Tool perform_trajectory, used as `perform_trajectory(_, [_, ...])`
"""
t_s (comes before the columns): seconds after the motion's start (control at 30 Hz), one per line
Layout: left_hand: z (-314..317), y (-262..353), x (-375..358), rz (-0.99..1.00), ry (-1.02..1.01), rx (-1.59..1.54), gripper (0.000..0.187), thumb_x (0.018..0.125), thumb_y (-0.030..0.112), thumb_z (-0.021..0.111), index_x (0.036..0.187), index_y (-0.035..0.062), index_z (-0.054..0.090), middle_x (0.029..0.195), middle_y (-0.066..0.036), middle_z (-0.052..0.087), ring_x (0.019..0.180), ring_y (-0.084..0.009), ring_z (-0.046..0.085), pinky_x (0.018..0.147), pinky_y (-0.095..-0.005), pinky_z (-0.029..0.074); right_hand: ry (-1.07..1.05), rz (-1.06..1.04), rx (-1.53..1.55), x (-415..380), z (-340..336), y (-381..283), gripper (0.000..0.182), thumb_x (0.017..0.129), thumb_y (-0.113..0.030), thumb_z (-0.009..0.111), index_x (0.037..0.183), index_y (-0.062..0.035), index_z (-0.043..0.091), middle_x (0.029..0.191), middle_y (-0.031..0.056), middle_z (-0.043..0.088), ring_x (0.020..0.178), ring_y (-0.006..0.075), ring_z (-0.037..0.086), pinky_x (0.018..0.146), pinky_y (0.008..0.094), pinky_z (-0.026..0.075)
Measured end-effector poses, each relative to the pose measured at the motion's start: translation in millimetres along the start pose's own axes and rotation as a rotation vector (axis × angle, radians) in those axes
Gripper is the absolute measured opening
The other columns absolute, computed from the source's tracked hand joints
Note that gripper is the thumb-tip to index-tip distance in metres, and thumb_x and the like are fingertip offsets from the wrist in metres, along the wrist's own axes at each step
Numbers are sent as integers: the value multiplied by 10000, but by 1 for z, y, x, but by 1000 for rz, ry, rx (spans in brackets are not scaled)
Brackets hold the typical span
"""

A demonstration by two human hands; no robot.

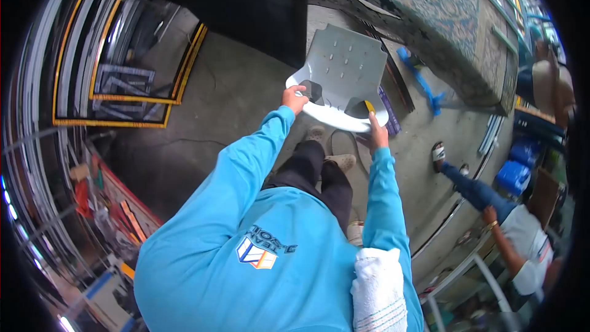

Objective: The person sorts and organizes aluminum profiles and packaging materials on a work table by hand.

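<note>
A pale grey plastic chair (346,61) with slots in its seat is in front of me, its curved rim towards me. My left hand (295,99) is closed around the left side of this rim. On the right side, my right hand (377,130) grips the same rim, with the thumb on top. Two openings in the plastic lie between my hands. The chair's legs are hidden beneath the seat.
Yellow-edged frames (110,97) lean at the left beside long metal profiles. A carpet-topped platform (430,6) stands at the upper right, near a blue object (421,80) on the floor. Another person (516,227) is at the right. A dark panel (246,6) rises ahead.
</note>
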State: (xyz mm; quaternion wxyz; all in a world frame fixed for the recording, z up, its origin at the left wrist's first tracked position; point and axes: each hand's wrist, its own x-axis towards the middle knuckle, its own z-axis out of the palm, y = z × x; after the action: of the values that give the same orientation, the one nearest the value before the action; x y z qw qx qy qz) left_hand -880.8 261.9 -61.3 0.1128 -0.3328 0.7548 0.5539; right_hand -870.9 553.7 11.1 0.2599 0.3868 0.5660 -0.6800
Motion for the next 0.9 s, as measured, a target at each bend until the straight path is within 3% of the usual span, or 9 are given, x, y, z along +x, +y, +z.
perform_trajectory(0.03, [3, -5, -2, 47, -13, -46, 475, 670, 23, 691, 1144, 33, 678, 954, -163, 706, 892, -240, 674, 809, -325, 539, -59, 90, 85, 50, -13, 19, 512, 876, -322, 689, 1261, -24, 531, 1054, 123, 675, 933, 256, 669, 771, 384, 552])
perform_trajectory(0.07, [5, -11, -3, 99, -28, -88, 410, 687, 18, 667, 1094, 51, 707, 914, -149, 715, 843, -226, 679, 780, -321, 543, -118, -57, 131, 79, -22, 34, 405, 863, -187, 660, 1189, 34, 562, 1055, 158, 691, 955, 278, 666, 825, 392, 554])
perform_trajectory(0.17, [1, 2, -22, 126, -55, -149, 354, 709, 1, 623, 1019, 108, 756, 904, -133, 734, 783, -194, 687, 745, -316, 549, -40, -102, 252, 38, -17, 27, 360, 813, -52, 592, 1116, 141, 580, 1090, 226, 681, 974, 300, 663, 920, 397, 526])
perform_trajectory(0.23, [-24, 27, -58, 113, -96, -132, 329, 774, -44, 618, 1056, 67, 748, 983, -119, 724, 830, -165, 671, 766, -291, 542, -11, -96, 292, 0, -19, 25, 373, 809, -47, 583, 1109, 174, 568, 1072, 248, 675, 1004, 319, 657, 943, 407, 514])
perform_trajectory(0.33, [-74, 43, -118, 84, -130, -223, 298, 762, 3, 609, 1015, 67, 752, 978, -114, 738, 846, -172, 685, 798, -281, 537, 46, -116, 185, -106, -2, 14, 303, 787, -44, 580, 992, 175, 619, 1048, 244, 672, 940, 305, 666, 881, 409, 535])
perform_trajectory(0.53, [-147, 41, -210, -138, -97, -371, 244, 765, -40, 611, 951, 22, 756, 953, -105, 736, 903, -164, 666, 811, -290, 518, 16, 14, -2, -213, 38, -8, 348, 779, -66, 606, 1037, 166, 579, 971, 230, 682, 850, 283, 680, 767, 374, 575])
perform_trajectory(0.67, [-171, -14, -248, -176, 50, -570, 276, 758, -54, 584, 996, -42, 721, 944, -139, 711, 830, -184, 660, 743, -296, 528, -71, 86, -181, -212, 70, -4, 341, 789, -103, 619, 1040, 122, 569, 991, 212, 690, 794, 267, 679, 711, 375, 590])
perform_trajectory(0.73, [-184, -12, -263, -344, 135, -669, 267, 754, -57, 597, 985, -31, 727, 905, -124, 708, 771, -161, 651, 693, -279, 516, -136, 28, -257, -191, 87, 3, 308, 784, -114, 653, 987, 117, 639, 894, 169, 684, 720, 231, 656, 669, 340, 540])
perform_trajectory(0.9, [-202, -57, -262, -447, 429, -772, 268, 797, -75, 592, 1035, -18, 699, 962, -97, 678, 850, -170, 628, 753, -284, 502, -388, -14, -347, -133, 155, 22, 318, 776, -198, 694, 973, 50, 681, 855, 111, 689, 741, 201, 656, 690, 346, 522])
